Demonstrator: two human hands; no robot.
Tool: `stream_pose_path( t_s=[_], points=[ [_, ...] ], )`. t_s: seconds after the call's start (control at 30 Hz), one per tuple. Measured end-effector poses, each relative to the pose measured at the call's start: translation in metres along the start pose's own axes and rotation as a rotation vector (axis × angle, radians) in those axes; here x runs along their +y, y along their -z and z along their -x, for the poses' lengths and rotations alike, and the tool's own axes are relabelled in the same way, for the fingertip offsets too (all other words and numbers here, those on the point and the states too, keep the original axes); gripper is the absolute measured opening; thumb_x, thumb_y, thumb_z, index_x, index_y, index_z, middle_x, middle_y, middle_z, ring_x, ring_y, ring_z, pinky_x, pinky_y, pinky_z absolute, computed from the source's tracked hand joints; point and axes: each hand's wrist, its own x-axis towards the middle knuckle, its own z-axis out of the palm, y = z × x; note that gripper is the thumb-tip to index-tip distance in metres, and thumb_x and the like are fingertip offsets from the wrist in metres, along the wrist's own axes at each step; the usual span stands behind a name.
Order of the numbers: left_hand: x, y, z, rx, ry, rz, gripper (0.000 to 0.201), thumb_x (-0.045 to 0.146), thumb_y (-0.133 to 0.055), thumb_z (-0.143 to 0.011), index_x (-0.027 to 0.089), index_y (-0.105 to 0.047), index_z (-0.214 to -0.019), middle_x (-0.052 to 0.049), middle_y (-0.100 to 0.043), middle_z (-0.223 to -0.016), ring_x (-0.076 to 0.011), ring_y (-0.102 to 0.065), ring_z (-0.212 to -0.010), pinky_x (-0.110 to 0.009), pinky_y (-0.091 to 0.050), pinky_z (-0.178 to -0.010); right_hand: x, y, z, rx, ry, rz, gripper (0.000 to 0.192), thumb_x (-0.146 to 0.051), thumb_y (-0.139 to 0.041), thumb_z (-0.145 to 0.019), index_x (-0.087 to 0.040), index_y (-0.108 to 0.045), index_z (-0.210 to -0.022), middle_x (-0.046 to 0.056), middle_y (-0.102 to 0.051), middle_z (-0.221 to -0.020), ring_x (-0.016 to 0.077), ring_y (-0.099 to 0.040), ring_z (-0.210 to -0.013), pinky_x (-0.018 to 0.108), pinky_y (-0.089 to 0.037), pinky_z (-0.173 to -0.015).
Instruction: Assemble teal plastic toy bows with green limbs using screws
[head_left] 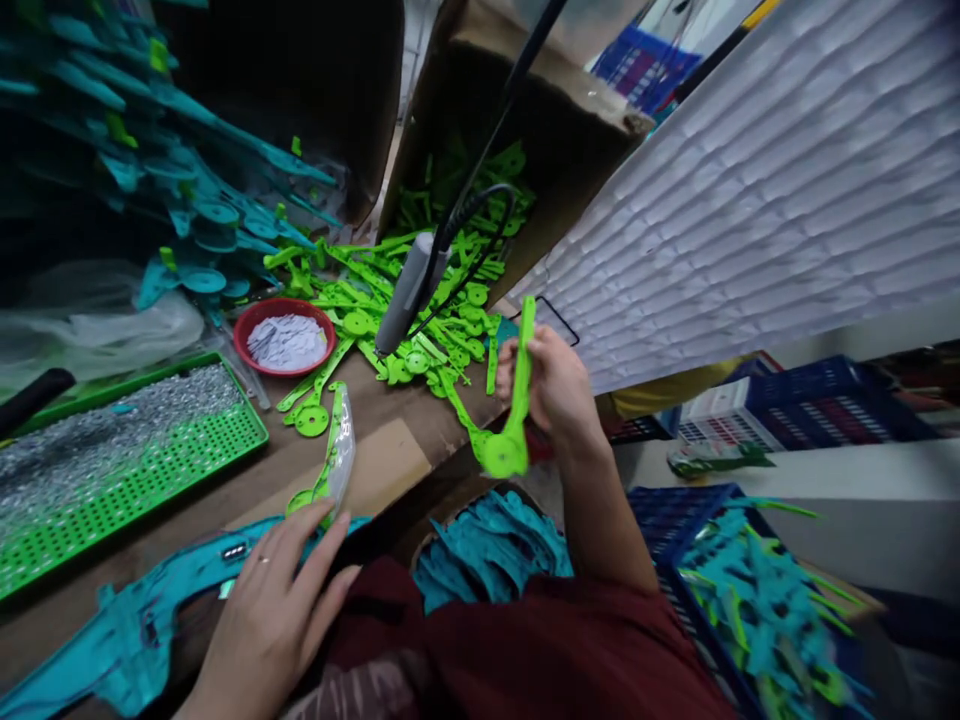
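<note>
A lime-green plastic piece [517, 420] with a long arm and a round end is gripped in my right hand [559, 385], raised over the bench edge. My left hand [274, 595] has its fingers stretched out, the tips touching the lower end of another lime-green piece [330, 465]. A clear, curved blade-like part [345, 455] lies along that piece. Beside and beneath my left hand is a long teal plastic frame [142, 610]. A heap of lime-green pieces [465, 320] covers the back of the bench. Over it hangs a grey electric screwdriver [409, 290].
A red bowl [241, 350] holds small white pieces. A green perforated tray [247, 435] holds many small metal parts. Teal assemblies [202, 220] pile up at left. A cardboard box [555, 90] stands behind. Teal parts [487, 550] sit below the bench; a blue crate [652, 525] stands at right.
</note>
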Motion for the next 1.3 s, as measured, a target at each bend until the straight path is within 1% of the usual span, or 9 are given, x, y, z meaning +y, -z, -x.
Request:
stream_pose_path(
  t_s=[0.2, 0.37, 0.53, 0.7, 0.8, 0.9, 1.0, 1.1, 1.3],
  points=[
    [0.002, -0.011, 0.014, -0.023, -0.045, -0.075, 0.035, 0.025, -0.052, -0.098, 0.012, -0.056, -0.13, -0.018, -0.059, -0.129, -0.0315, -0.057, -0.117, -0.047, -0.048, -0.095, 0.075, -0.02, 0.052, -0.052, -0.073, 0.587, 0.024, -0.039, -0.064, -0.069, -0.022, -0.051, -0.079, 0.001, -0.057, -0.072, 0.0196, -0.056, -0.068, 0.029, -0.044, -0.061],
    [-0.002, -0.004, 0.036, -0.001, 0.027, -0.111, 0.038, 0.022, -0.055, -0.096, 0.011, -0.055, -0.132, -0.02, -0.057, -0.133, -0.0323, -0.056, -0.12, -0.048, -0.046, -0.098, 0.073, -0.011, 0.051, -0.103, -0.03, 0.784, 0.009, -0.026, -0.058, -0.072, -0.022, -0.05, -0.068, 0.004, -0.059, -0.072, 0.0201, -0.056, -0.068, 0.028, -0.037, -0.061],
    [-0.005, 0.013, 0.045, 0.025, 0.134, -0.098, 0.037, 0.016, -0.06, -0.092, 0.009, -0.056, -0.129, -0.02, -0.06, -0.127, -0.0314, -0.058, -0.118, -0.047, -0.048, -0.097, 0.031, 0.02, -0.028, -0.094, 0.06, 0.916, 0.021, -0.021, -0.068, -0.068, -0.022, -0.048, -0.063, 0.001, -0.052, -0.062, 0.0183, -0.049, -0.064, 0.03, -0.029, -0.061],
    [-0.001, 0.013, 0.039, 0.057, 0.129, -0.077, 0.032, 0.012, -0.061, -0.09, 0.011, -0.059, -0.122, -0.019, -0.063, -0.124, -0.0319, -0.059, -0.119, -0.048, -0.048, -0.099, -0.002, -0.005, -0.142, 0.084, 0.232, 0.773, 0.025, -0.018, -0.073, -0.065, -0.021, -0.048, -0.062, 0.0, -0.046, -0.065, 0.016, -0.047, -0.068, 0.032, -0.029, -0.065],
    [0.006, 0.017, 0.046, 0.155, 0.161, -0.01, 0.035, 0.009, -0.061, -0.089, 0.014, -0.06, -0.124, -0.014, -0.068, -0.117, -0.0268, -0.063, -0.113, -0.043, -0.05, -0.097, -0.023, -0.015, -0.158, 0.145, 0.244, 0.642, 0.02, -0.033, -0.057, -0.081, -0.021, -0.051, -0.066, 0.001, -0.044, -0.063, 0.015, -0.047, -0.061, 0.033, -0.03, -0.06],
    [0.018, 0.024, 0.052, 0.207, 0.342, 0.239, 0.028, 0.009, -0.059, -0.091, 0.017, -0.062, -0.117, -0.009, -0.07, -0.107, -0.0189, -0.066, -0.1, -0.032, -0.053, -0.089, -0.045, -0.024, -0.105, 0.168, 0.271, 0.156, 0.034, -0.044, -0.034, -0.088, -0.024, -0.056, -0.071, 0.005, -0.047, -0.064, 0.0167, -0.047, -0.056, 0.035, -0.033, -0.052],
    [0.032, 0.023, 0.042, 0.05, 0.61, 0.762, 0.027, 0.021, -0.055, -0.096, 0.019, -0.057, -0.122, -0.008, -0.069, -0.105, -0.0143, -0.067, -0.087, -0.026, -0.056, -0.076, -0.066, -0.048, -0.003, 0.052, 0.249, -0.159, 0.03, -0.044, -0.047, -0.086, -0.025, -0.064, -0.07, 0.008, -0.053, -0.074, 0.0188, -0.053, -0.066, 0.034, -0.04, -0.053],
    [0.038, 0.013, 0.021, -0.119, 0.784, 1.238, 0.044, 0.039, -0.057, -0.095, 0.015, -0.05, -0.131, -0.008, -0.07, -0.093, -0.0145, -0.067, -0.073, -0.025, -0.055, -0.063, -0.072, -0.084, 0.084, -0.322, -0.127, -0.378, 0.031, -0.049, -0.051, -0.091, -0.024, -0.067, -0.084, 0.001, -0.049, -0.071, 0.009, -0.04, -0.043, 0.024, -0.03, -0.033],
    [0.024, 0.001, 0.004, 0.011, 1.062, 1.337, 0.04, 0.048, -0.051, -0.095, 0.013, -0.063, -0.08, -0.002, -0.063, -0.057, -0.0112, -0.055, -0.049, -0.023, -0.044, -0.05, -0.03, -0.121, 0.11, -0.406, -0.396, -0.467, 0.035, -0.046, -0.061, -0.086, -0.025, -0.06, -0.113, 0.0, -0.052, -0.086, 0.0077, -0.044, -0.049, 0.022, -0.039, -0.034]
  ],
)
